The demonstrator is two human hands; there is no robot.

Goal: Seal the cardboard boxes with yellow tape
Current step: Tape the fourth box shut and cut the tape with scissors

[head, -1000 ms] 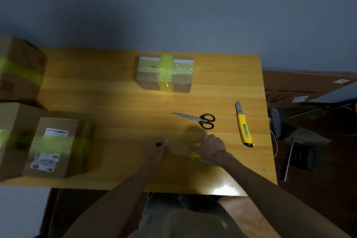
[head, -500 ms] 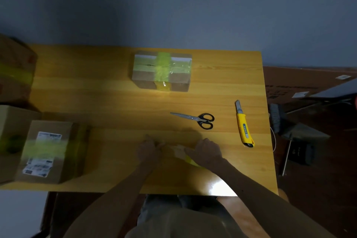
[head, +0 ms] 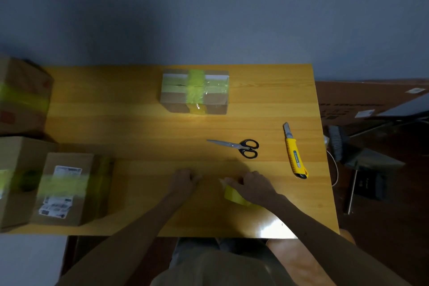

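Head view, looking down on a yellow wooden tabletop (head: 139,123) in dim light. Two bare forearms reach in from the bottom edge.

The right grip (head: 254,187) rests near the front of the tabletop. Its fingers are curled over a roll of yellow tape (head: 233,195), which shows beneath the palm on its left side. The left grip (head: 184,182) lies near it, apart from the roll, with its fingers curled under. Whether it pinches a tape end cannot be told.

Just beyond the grips lie black-handled scissors (head: 239,147). To their right lies a yellow utility knife (head: 294,153).

At the far middle stands a small cardboard box (head: 173,102), crossed with yellow tape.

Along the left edge are three more boxes, all blurred: a labelled box (head: 62,188) with a yellow band, a larger box (head: 16,160) beside it, and a far box (head: 23,114) also banded in yellow.
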